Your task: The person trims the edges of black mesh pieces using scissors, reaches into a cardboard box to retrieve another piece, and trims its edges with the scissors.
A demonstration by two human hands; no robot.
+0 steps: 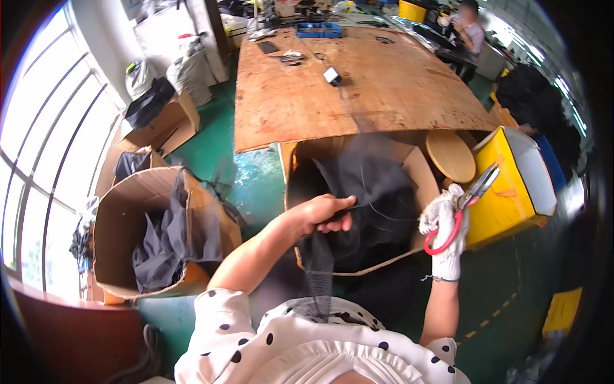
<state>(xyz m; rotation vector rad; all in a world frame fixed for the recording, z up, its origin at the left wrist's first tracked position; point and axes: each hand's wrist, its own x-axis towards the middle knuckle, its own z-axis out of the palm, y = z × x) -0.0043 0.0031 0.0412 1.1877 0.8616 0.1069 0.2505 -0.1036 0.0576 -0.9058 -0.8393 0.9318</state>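
My bare left hand (pixel 329 214) is closed on black mesh fabric (pixel 371 185), which hangs down toward my lap and spreads over the open cardboard box in front of me. Part of the fabric is smeared by motion. On my right hand (pixel 444 221) is a white knitted glove. Its fingers are wrapped round red-handled scissors (pixel 451 240), whose metal blades point up and to the right. The scissors are apart from the fabric, beside the yellow box. Inside the cardboard box (pixel 425 176) lies more dark fabric.
A wooden table (pixel 288 102) stands ahead, with a blue tray (pixel 318 30) at its far end. To my left is a cardboard box (pixel 115 224) holding dark fabric. A yellow box (pixel 505 185) and a round wooden stool seat (pixel 451 157) are at right. Another person (pixel 470 35) sits farther back.
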